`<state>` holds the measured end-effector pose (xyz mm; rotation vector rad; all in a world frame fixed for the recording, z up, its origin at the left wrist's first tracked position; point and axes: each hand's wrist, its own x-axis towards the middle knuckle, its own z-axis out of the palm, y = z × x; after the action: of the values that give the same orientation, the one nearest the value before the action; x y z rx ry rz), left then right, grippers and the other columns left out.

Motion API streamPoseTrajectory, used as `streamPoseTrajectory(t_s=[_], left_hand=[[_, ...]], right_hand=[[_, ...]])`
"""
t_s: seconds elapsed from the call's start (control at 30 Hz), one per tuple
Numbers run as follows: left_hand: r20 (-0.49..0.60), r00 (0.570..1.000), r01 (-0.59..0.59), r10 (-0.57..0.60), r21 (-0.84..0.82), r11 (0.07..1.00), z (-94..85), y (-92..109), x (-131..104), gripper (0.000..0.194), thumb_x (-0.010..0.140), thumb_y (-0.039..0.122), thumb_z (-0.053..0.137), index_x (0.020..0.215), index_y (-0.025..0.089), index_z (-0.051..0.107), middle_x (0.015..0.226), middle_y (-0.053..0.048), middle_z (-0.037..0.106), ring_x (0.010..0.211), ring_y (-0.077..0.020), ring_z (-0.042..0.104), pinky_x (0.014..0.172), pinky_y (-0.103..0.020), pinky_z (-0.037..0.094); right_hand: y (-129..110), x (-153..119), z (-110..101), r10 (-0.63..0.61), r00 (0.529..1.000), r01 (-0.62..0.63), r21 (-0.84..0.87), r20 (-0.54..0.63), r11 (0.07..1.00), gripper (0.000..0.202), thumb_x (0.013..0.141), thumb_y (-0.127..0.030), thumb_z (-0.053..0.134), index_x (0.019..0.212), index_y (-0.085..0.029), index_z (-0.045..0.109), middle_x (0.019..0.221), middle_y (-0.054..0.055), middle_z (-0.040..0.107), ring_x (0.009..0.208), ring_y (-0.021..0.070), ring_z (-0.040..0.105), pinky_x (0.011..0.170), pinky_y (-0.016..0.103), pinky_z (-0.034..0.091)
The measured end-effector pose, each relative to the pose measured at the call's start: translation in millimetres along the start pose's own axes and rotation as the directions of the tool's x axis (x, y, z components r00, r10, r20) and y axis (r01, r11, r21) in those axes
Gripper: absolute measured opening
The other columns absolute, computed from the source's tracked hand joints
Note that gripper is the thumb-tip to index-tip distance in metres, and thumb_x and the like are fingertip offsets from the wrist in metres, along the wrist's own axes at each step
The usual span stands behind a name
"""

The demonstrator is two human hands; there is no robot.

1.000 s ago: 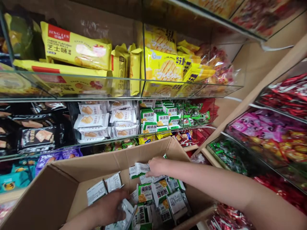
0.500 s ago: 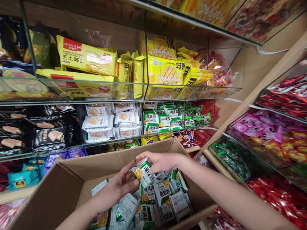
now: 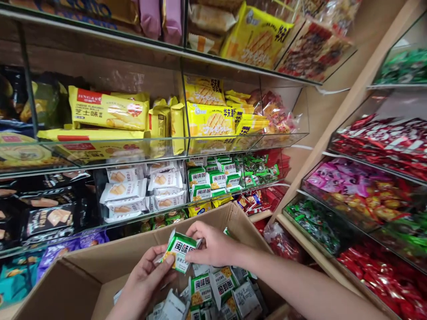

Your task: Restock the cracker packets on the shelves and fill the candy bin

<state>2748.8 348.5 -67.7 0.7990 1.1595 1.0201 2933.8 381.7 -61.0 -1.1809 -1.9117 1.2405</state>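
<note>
Above the cardboard box [image 3: 133,242], a small green-and-white snack packet [image 3: 180,252] is held between both hands. My left hand [image 3: 150,271] pinches its left edge, thumb on the front face. At the right edge, my right hand [image 3: 211,244] has its fingers closed on the same packet. Below them lie several loose packets of the same kind [image 3: 202,289] in the box, some face up and some showing their silver backs. Packets of this green-and-white sort [image 3: 218,180] also stand stacked in a clear shelf bin just behind the box.
White wafer packets [image 3: 125,189] fill the bin to the left, black packets [image 3: 51,220] beyond. Yellow packets [image 3: 108,109] sit on the glass-fronted shelf above. At the right, angled bins hold red-wrapped [image 3: 383,142], pink-wrapped [image 3: 336,178] and green-wrapped sweets [image 3: 313,226].
My left hand has closed on the packet, which my right hand held before. Packet and hands have shifted left in view. The camera has tilted up, showing more of the upper shelf.
</note>
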Motion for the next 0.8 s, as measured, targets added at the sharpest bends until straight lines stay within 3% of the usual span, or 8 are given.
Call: streamPoseTrajectory(t_s=[0.13, 0.2, 0.27, 0.3, 0.37, 0.47, 0.57, 0.8], left_hand=[[-0.026, 0.999, -0.018, 0.022, 0.148, 0.989, -6.0, 1, 3, 0.055, 0.056, 0.051, 0.074, 0.100, 0.022, 0.057, 0.093, -0.003, 0.070, 0.081, -0.0160, 0.064, 0.065, -0.021, 0.048], [-0.006, 1.000, 0.015, -0.015, 0.191, 0.982, -8.9, 0, 5, 0.057, 0.055, 0.053, 0.074, 0.099, 0.021, 0.056, 0.089, -0.003, 0.071, 0.077, -0.0155, 0.064, 0.067, -0.021, 0.047], [0.026, 0.999, 0.032, -0.038, 0.198, 0.980, -9.9, -3, 7, 0.058, 0.053, 0.051, 0.076, 0.098, 0.021, 0.056, 0.084, -0.001, 0.070, 0.074, -0.0140, 0.063, 0.067, -0.020, 0.047], [0.038, 0.998, 0.042, -0.050, 0.195, 0.980, -9.8, -5, 9, 0.058, 0.053, 0.051, 0.076, 0.098, 0.021, 0.056, 0.082, 0.000, 0.070, 0.073, -0.0132, 0.062, 0.067, -0.020, 0.046], [0.086, 0.994, 0.054, -0.072, 0.194, 0.979, -9.3, -10, 12, 0.056, 0.054, 0.051, 0.076, 0.097, 0.021, 0.057, 0.079, 0.002, 0.067, 0.072, -0.0119, 0.060, 0.068, -0.020, 0.046], [0.228, 0.967, 0.056, -0.111, 0.237, 0.970, -10.6, -19, 17, 0.048, 0.059, 0.050, 0.073, 0.094, 0.021, 0.058, 0.078, 0.002, 0.063, 0.070, -0.0103, 0.056, 0.067, -0.020, 0.043], [0.349, 0.927, 0.035, -0.139, 0.288, 0.957, -13.7, -25, 18, 0.040, 0.065, 0.051, 0.068, 0.089, 0.020, 0.058, 0.071, 0.004, 0.058, 0.064, -0.0085, 0.050, 0.060, -0.020, 0.037], [0.371, 0.915, 0.002, -0.161, 0.392, 0.920, -13.3, -26, 11, 0.042, 0.065, 0.054, 0.066, 0.087, 0.019, 0.057, 0.066, 0.005, 0.050, 0.062, -0.0100, 0.044, 0.061, -0.024, 0.033]], right_hand=[[-13, -3, -42, -0.113, 0.950, 0.082, -0.116, -0.290, 0.990, 0.033, 0.074, -0.033, 0.057, 0.104, -0.021, 0.052, 0.074, -0.001, 0.059, 0.057, 0.0114, 0.054, 0.047, 0.020, 0.038], [-13, 1, -72, -0.125, 0.838, 0.046, -0.159, -0.531, 0.986, 0.035, 0.079, -0.036, 0.051, 0.110, -0.020, 0.048, 0.070, -0.001, 0.058, 0.050, 0.0109, 0.051, 0.045, 0.021, 0.037], [-10, 8, -102, -0.194, 0.686, -0.028, -0.293, -0.701, 0.956, 0.035, 0.081, -0.035, 0.048, 0.112, -0.019, 0.046, 0.075, 0.001, 0.060, 0.051, 0.0117, 0.052, 0.049, 0.024, 0.040], [-7, 13, -114, -0.261, 0.627, -0.076, -0.392, -0.734, 0.917, 0.033, 0.082, -0.033, 0.048, 0.111, -0.017, 0.048, 0.081, 0.003, 0.061, 0.056, 0.0132, 0.055, 0.055, 0.025, 0.043], [-3, 26, -133, -0.401, 0.571, -0.178, -0.584, -0.717, 0.792, 0.030, 0.083, -0.028, 0.047, 0.110, -0.015, 0.051, 0.092, 0.008, 0.061, 0.073, 0.0173, 0.059, 0.067, 0.028, 0.044], [0, 46, -144, -0.487, 0.601, -0.325, -0.751, -0.634, 0.575, 0.033, 0.088, -0.023, 0.038, 0.117, -0.017, 0.051, 0.102, 0.011, 0.059, 0.086, 0.0213, 0.058, 0.072, 0.029, 0.044], [-2, 64, -146, -0.448, 0.664, -0.440, -0.798, -0.598, 0.412, 0.037, 0.088, -0.016, 0.034, 0.121, -0.020, 0.049, 0.102, 0.012, 0.058, 0.085, 0.0230, 0.058, 0.070, 0.031, 0.044], [-2, 105, -162, -0.360, 0.691, -0.478, -0.770, -0.627, 0.422, 0.037, 0.086, -0.012, 0.033, 0.114, -0.015, 0.057, 0.101, 0.015, 0.062, 0.093, 0.0248, 0.058, 0.081, 0.033, 0.045]])
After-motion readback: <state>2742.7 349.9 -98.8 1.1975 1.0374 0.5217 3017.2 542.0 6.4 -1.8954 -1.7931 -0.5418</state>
